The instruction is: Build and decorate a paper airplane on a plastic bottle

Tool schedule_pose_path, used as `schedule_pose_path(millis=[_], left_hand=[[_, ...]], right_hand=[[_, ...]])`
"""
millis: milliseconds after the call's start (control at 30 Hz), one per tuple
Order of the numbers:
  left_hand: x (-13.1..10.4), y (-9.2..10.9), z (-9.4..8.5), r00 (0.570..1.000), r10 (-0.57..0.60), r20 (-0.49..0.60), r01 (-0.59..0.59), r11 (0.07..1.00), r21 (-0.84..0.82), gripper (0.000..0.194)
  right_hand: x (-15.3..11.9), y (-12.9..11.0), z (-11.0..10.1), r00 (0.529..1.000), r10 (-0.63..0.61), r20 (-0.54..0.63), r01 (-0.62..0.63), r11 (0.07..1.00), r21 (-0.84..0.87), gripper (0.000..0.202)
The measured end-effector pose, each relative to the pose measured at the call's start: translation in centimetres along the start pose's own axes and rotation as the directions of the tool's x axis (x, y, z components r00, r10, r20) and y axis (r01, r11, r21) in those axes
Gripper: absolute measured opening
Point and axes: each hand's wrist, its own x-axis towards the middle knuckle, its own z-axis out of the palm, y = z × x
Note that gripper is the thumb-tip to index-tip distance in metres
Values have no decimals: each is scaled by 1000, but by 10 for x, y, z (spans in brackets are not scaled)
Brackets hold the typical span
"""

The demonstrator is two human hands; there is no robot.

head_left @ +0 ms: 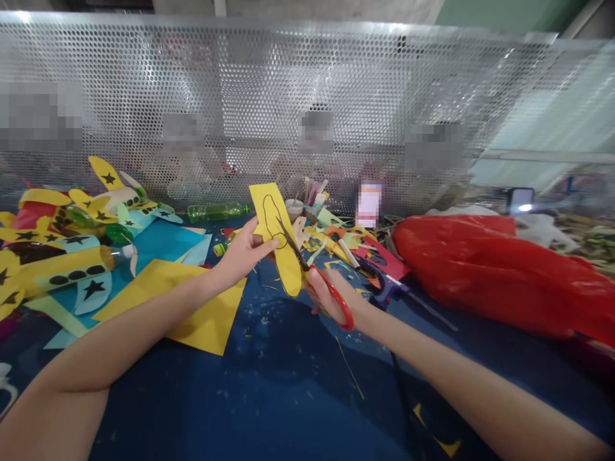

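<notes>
Pinched between the thumb and fingers of my left hand (247, 251) is a strip of yellow paper (289, 266), held up and tilted, with a black outline drawn on it. My right hand (329, 294) grips red-handled scissors (346, 314). Their dark blades lie at the right side of the strip, near the drawn outline, and seem slightly apart. The strip's lower end is rounded. Below my left forearm a large yellow sheet (206, 320) lies on the blue table (269, 397).
Decorated bottle planes (86, 272) crowd the left. A green bottle (216, 211) lies behind my left hand. Paper scraps, a purple glue gun (388, 288) and a lit phone (369, 205) are beyond my right hand. A red plastic bag (461, 269) fills the right. Perforated metal (269, 83) stands behind.
</notes>
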Motion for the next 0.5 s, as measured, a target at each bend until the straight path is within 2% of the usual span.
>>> schedule_pose_path(millis=[167, 267, 367, 500], left_hand=[[-1, -1, 1, 1000, 10, 9, -10, 1000, -11, 53], [-1, -1, 0, 998, 29, -47, -28, 1000, 4, 46], [1, -2, -1, 988, 68, -141, -67, 998, 12, 40], [3, -4, -3, 990, 54, -127, -52, 998, 20, 45]], right_hand=[[-1, -7, -2, 999, -28, 16, 28, 1000, 0, 61], [0, -5, -3, 999, -24, 41, 24, 1000, -2, 62], [2, 2, -3, 995, -83, 57, 85, 995, -49, 65], [3, 8, -3, 990, -129, 61, 130, 991, -15, 71]])
